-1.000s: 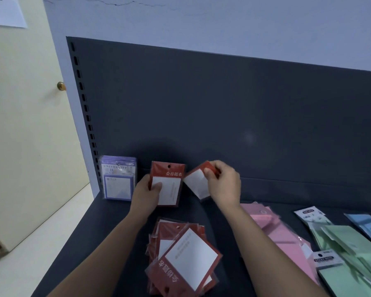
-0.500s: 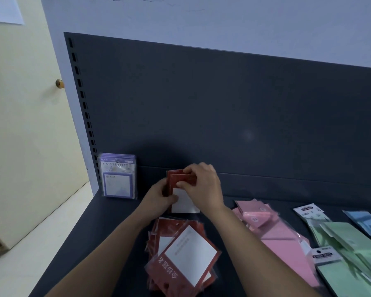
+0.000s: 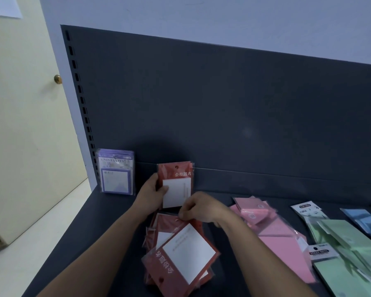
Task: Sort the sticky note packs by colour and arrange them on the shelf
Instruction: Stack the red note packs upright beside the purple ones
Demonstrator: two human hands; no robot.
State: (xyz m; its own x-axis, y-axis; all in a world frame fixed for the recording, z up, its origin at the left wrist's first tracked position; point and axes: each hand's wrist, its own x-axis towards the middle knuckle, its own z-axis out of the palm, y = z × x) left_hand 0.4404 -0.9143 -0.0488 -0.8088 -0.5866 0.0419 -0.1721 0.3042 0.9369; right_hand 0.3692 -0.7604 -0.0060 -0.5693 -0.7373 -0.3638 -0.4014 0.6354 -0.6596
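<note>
My left hand (image 3: 151, 195) holds a small stack of red sticky note packs (image 3: 177, 185) upright on the dark shelf (image 3: 77, 243), near the back panel. My right hand (image 3: 198, 207) has its fingers pinched on the top edge of a red pack in the loose red pile (image 3: 180, 258) lying below. A stack of purple packs (image 3: 116, 172) stands upright against the back panel at the far left. Pink packs (image 3: 274, 230) lie in a heap to the right of my right arm. Green packs (image 3: 347, 249) and blue packs (image 3: 364, 219) lie farther right.
The dark back panel (image 3: 223, 103) rises behind the shelf, with a slotted upright (image 3: 81, 99) at its left edge. A cream door with a brass knob (image 3: 57, 78) is to the left. White-headed packs (image 3: 306, 207) lie among the green ones.
My right hand added its red pack to the upright stack in my left hand, then dropped down to the loose red pile. The camera tilted slightly.
</note>
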